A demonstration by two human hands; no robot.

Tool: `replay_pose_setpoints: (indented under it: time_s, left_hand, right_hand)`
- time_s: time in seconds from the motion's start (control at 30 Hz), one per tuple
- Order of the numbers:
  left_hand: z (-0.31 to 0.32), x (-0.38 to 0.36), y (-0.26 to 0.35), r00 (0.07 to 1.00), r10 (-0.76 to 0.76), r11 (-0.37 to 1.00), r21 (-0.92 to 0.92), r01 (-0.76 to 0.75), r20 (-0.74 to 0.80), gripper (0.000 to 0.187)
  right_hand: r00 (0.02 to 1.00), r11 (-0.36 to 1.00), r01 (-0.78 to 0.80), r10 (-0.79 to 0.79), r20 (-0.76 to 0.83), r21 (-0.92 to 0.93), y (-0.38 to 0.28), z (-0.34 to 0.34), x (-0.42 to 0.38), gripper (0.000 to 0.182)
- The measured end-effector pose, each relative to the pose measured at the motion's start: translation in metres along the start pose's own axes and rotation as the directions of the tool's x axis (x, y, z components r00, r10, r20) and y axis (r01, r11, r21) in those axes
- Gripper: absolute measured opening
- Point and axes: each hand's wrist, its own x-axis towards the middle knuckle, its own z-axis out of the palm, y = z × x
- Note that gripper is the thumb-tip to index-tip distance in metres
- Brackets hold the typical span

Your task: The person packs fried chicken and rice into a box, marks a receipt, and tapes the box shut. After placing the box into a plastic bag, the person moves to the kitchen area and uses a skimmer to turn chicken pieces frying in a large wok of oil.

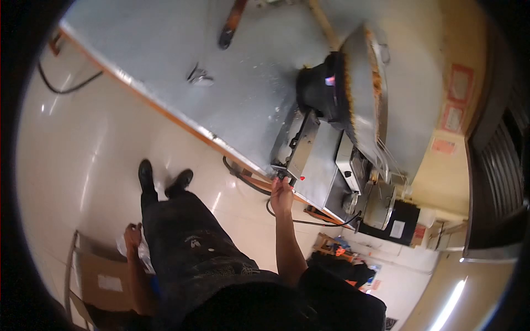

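Note:
My right hand (282, 194) reaches the near end of a silver gas stove (302, 150) at the metal table's edge. Its fingers are closed around a small black knob (282, 175). Above that stove, a large metal wok (364, 94) with a rusty brown rim sits tilted in view against a black burner stand (317, 88). My left hand (133, 235) hangs low beside my leg with its fingers curled. Clear plastic (144, 255) shows around it, but I cannot see whether the fingers grip anything.
The metal table (182, 49) has an orange-brown edge; a metal lighter-like piece (200, 76) and a dark-ended handle (229, 33) lie on it. A second white stove (350, 165) stands farther right. Black hoses (309, 222) hang below. A cardboard box (102, 278) stands at lower left.

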Motion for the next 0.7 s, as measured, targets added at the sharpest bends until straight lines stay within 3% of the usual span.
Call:
replay_pose_setpoints:
  time_s: [0.03,0.07,0.1,0.17,0.2,0.23,0.27,0.3,0.33,0.37,0.4,0.43,0.47,0.5,0.53,0.57,0.6,0.63,0.7]
  left_hand:
    - [0.010,0.011,-0.016,0.998,0.044,0.998,0.035,-0.042,-0.036,0.048]
    - [0.007,0.018,-0.017,0.997,0.066,0.985,0.156,-0.070,0.036,0.049]
    - [0.013,0.026,-0.027,0.995,0.103,0.988,0.118,-0.101,-0.010,0.048]
    - [0.022,0.060,-0.049,0.973,0.222,0.921,0.313,-0.232,0.069,0.052]
    - [0.009,0.051,-0.027,0.960,0.239,0.880,0.385,-0.276,0.143,0.052]
    - [-0.001,0.038,-0.003,0.993,0.090,0.947,0.302,-0.107,0.071,0.051]
    - [-0.001,0.046,-0.005,0.994,0.095,0.965,0.237,-0.107,0.063,0.051]
    - [0.002,0.051,-0.007,0.968,0.243,0.916,0.344,-0.208,-0.061,0.043]
    - [-0.002,0.056,-0.003,0.970,0.238,0.946,0.239,-0.221,-0.043,0.040]
    - [-0.010,0.041,0.019,0.979,0.187,0.962,0.219,-0.166,-0.078,0.036]
    - [-0.016,0.044,0.024,0.911,0.411,0.828,0.412,-0.380,0.014,0.037]
    - [-0.016,0.039,0.037,0.972,0.224,0.948,0.246,-0.201,-0.066,0.043]
    - [-0.020,0.027,0.050,0.963,0.251,0.935,0.280,-0.216,-0.094,0.042]
    - [-0.019,0.022,0.060,0.951,0.298,0.913,0.318,-0.257,-0.087,0.042]
    - [-0.015,0.031,0.059,0.915,0.399,0.846,0.410,-0.341,-0.061,0.042]
    - [-0.012,0.010,0.076,0.946,0.298,0.903,0.360,-0.236,-0.127,0.042]
    - [-0.005,0.002,0.091,0.943,0.308,0.885,0.402,-0.236,-0.124,0.043]
    - [0.001,0.002,0.093,0.941,0.314,0.865,0.448,-0.228,-0.127,0.043]
    - [0.019,-0.005,0.101,0.891,0.443,0.808,0.474,-0.349,-0.098,0.040]
  right_hand:
    - [1.000,1.000,-0.002,0.002,0.005,-0.006,0.000,0.001,-0.001,0.013]
    - [1.000,1.000,0.005,-0.005,0.011,-0.003,0.001,0.001,-0.002,0.012]
    - [1.000,1.000,0.018,-0.018,0.017,0.005,0.001,0.002,-0.002,0.012]
    - [1.000,0.999,-0.016,0.016,-0.005,-0.050,-0.003,0.003,-0.003,0.014]
    - [0.998,0.995,-0.057,0.056,-0.008,-0.087,-0.007,0.001,-0.001,0.015]
    - [0.995,0.987,-0.104,0.103,-0.012,-0.124,-0.012,-0.004,-0.001,0.016]
    - [0.994,0.947,-0.106,0.112,0.000,-0.303,-0.023,-0.013,-0.001,0.016]
    - [0.996,0.812,-0.083,0.090,-0.016,-0.578,-0.042,-0.026,-0.003,0.016]
    - [0.994,0.788,0.057,0.013,0.109,-0.613,-0.066,-0.049,-0.005,0.020]
    - [0.940,0.721,0.321,-0.167,0.297,-0.614,-0.080,-0.121,0.027,0.019]
    - [0.845,0.166,0.403,-0.445,0.296,-0.900,-0.115,-0.157,0.047,0.014]
    - [0.677,-0.341,0.031,-0.685,0.271,-0.940,-0.151,-0.192,0.066,0.014]
    - [0.675,0.288,0.185,-0.732,-0.092,-0.939,-0.212,-0.181,0.055,0.027]
    - [0.583,0.722,0.442,-0.682,-0.442,-0.533,-0.276,-0.160,0.039,0.045]
    - [0.517,0.647,0.713,-0.745,-0.422,-0.270,-0.322,-0.170,0.048,0.051]
    - [0.445,0.541,0.838,-0.755,-0.482,-0.073,-0.369,-0.174,0.064,0.047]
    - [0.425,0.518,0.854,-0.755,-0.500,-0.057,-0.411,-0.184,0.083,0.047]
    - [0.329,0.367,0.930,-0.846,-0.419,-0.011,-0.449,-0.196,0.119,0.059]
    - [0.394,0.422,0.906,-0.849,-0.352,-0.003,-0.495,-0.167,0.142,0.065]
